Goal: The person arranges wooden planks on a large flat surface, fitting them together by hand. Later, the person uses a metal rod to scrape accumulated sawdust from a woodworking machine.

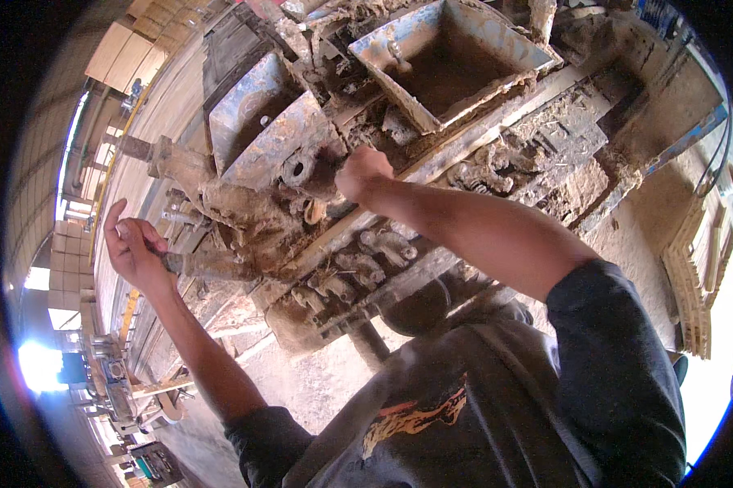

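My right hand (365, 173) is closed in a fist over the middle of a dirt-caked machine. It sits beside a round metal collar with a hole (299, 169), and whatever the fingers hold is hidden. Further left, my left hand (135, 252) is raised with its fingers loosely bent and apart, nothing visible in them. Its wrist is next to the end of a dusty cylindrical shaft (212, 266). Between the hands stands a rusty blue-grey metal hopper (273, 142).
A larger blue-rimmed metal bin (431, 118) full of brown dust stands behind my right hand. Rows of dusty clamp-like metal parts (358, 272) line the near side. Stacked boards (696, 276) lie at right; cardboard-coloured stacks (126, 57) stand far left.
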